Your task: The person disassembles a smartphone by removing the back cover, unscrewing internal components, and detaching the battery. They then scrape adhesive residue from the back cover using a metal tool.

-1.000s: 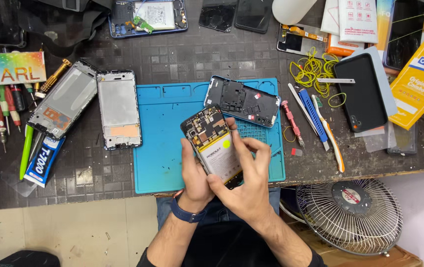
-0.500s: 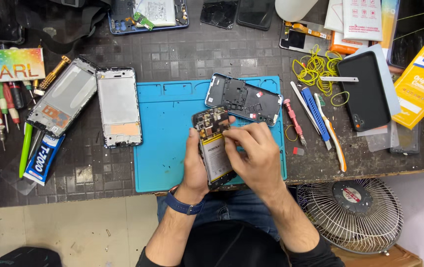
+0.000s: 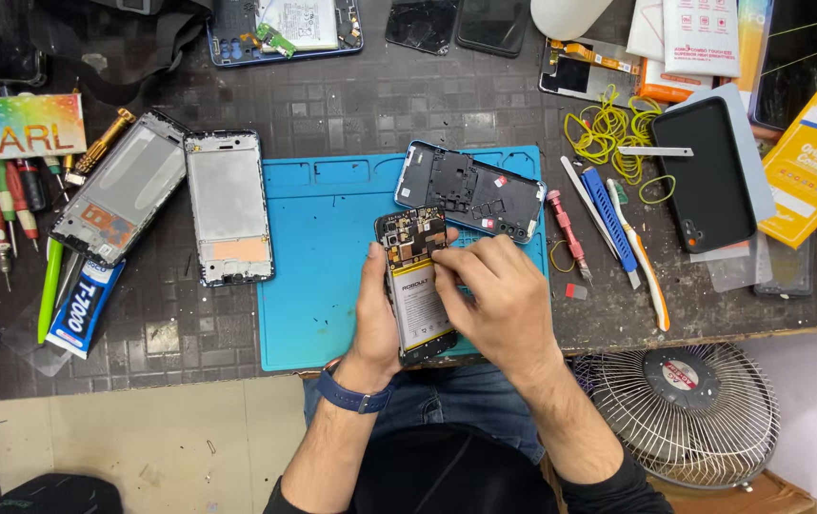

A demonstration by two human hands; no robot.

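A: Grip?
B: Left hand (image 3: 377, 314) cradles the opened phone (image 3: 415, 286) from beneath, fingers wrapped on its left edge. Right hand (image 3: 499, 300) lies over its right side, fingertips (image 3: 442, 257) pinched narrow on the circuit board near the top; whether anything is between them cannot be told.

A: Phone position?
B: Held upright, lengthwise, above the near edge of the blue work mat (image 3: 332, 257). Battery faces up.

A: Surroundings?
B: Removed back cover (image 3: 470, 195) lies on the mat, just beyond the phone. Two bare phone frames (image 3: 228, 205) left of the mat. Tweezers and a blue tool (image 3: 608, 214) right of it. Fan (image 3: 680, 409) below the bench edge.

A: Containers?
B: Mat's top recesses look bare.
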